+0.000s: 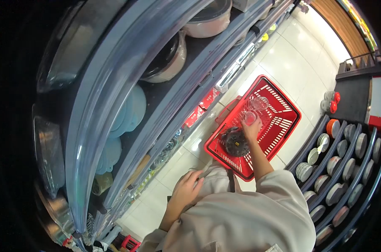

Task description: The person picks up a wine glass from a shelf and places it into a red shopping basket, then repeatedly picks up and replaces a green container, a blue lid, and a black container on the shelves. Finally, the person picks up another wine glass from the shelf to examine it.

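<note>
My right hand (252, 129) reaches down into a red plastic shopping basket (299, 114) and has its fingers around a clear drinking glass (249, 117). Another clear glass (260, 103) lies just beyond it, against the basket's far end. Nearer to me in the basket is a dark, patterned, glossy dish-like item (236, 142) with a small yellow label, partly beneath my right forearm. My left hand (188, 187) rests on my left thigh, outside the basket, fingers laid out and holding nothing.
Tall shelves (173, 103) on the left carry wrapped pots (169, 61) and pale blue lids (131, 109). Racks of plates and bowls (333, 168) stand on the right. Red-lidded jars (330, 102) are near the racks. White floor tiles (289, 54) run between.
</note>
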`<move>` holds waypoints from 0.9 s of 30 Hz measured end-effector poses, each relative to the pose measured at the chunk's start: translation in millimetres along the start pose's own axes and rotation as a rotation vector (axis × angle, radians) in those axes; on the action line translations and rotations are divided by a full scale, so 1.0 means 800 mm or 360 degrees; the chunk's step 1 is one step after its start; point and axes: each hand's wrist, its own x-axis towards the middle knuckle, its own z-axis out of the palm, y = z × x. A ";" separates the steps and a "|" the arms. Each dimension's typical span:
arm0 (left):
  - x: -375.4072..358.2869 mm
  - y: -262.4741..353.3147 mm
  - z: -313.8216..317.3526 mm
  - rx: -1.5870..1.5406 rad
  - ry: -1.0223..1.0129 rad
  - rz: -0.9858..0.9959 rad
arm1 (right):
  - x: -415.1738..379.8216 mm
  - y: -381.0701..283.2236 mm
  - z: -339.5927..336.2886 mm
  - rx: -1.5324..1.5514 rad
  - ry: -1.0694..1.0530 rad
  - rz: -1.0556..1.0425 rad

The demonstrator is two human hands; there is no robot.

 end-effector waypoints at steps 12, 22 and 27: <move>0.030 0.008 0.020 0.0111 -0.0170 0.0618 | -0.072 0.027 -0.049 0.0019 0.0129 -0.0112; -0.015 0.121 -0.024 -0.0887 -0.1178 0.1046 | -0.161 0.007 -0.067 0.0196 0.0066 -0.0773; -0.104 0.204 -0.068 -0.0973 -0.1513 0.1919 | -0.224 -0.002 -0.052 0.0184 -0.0111 -0.1071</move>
